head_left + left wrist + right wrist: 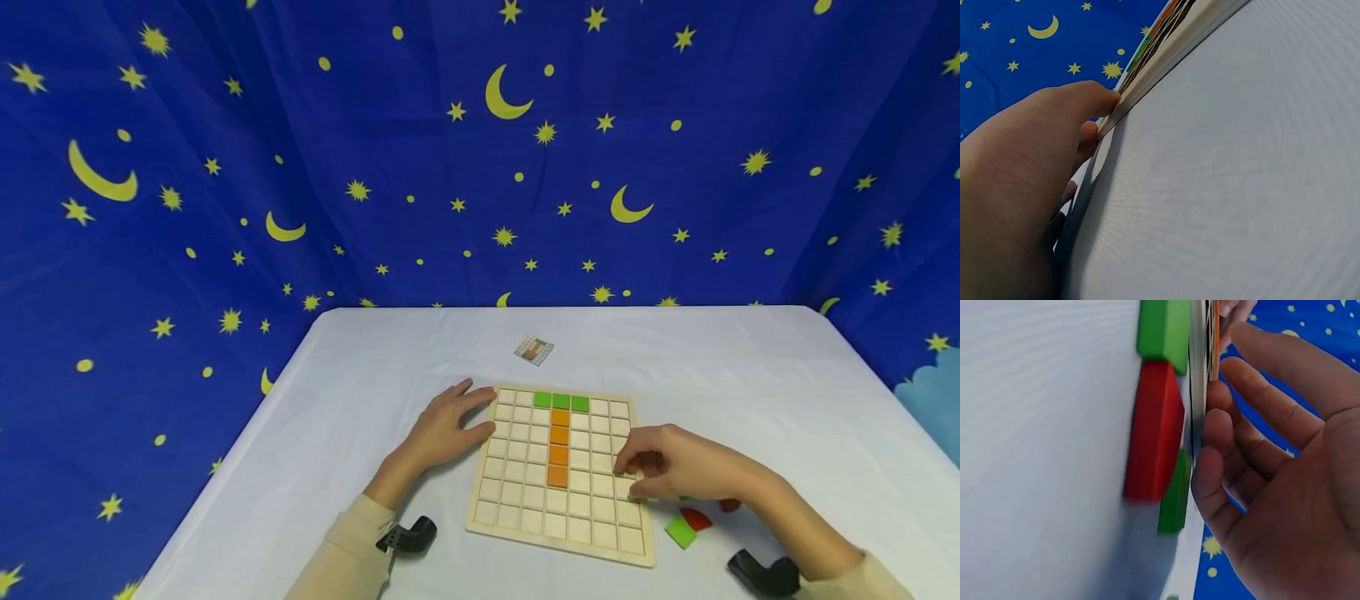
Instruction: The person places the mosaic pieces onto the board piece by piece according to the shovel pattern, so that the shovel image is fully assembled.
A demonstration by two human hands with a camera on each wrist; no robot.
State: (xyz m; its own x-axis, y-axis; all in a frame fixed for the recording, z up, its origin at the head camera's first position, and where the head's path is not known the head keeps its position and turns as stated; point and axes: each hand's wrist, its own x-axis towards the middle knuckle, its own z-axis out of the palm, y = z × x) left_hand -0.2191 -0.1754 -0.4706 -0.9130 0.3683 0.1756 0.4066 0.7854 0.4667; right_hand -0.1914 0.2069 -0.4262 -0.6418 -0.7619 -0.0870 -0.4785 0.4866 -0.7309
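A wooden grid board [555,543] lies on the white table with a row of green tiles [561,402] at its far edge and a column of orange tiles [558,436] running down from it. My left hand [441,423] rests at the board's left side, thumb and forefinger extended and touching its edge. Over the right edge hovers my right hand [671,462], its fingers loosely bent; the right wrist view shows nothing between them. Just below it lie a red curved piece [1155,431] and green pieces [1163,328], partly hidden by the hand in the head view.
A small card [534,350] printed with a grid pattern lies beyond the board. Black wrist devices [408,535] sit at both wrists. Blue curtain [420,150] with yellow moons and stars surrounds the white table [390,358].
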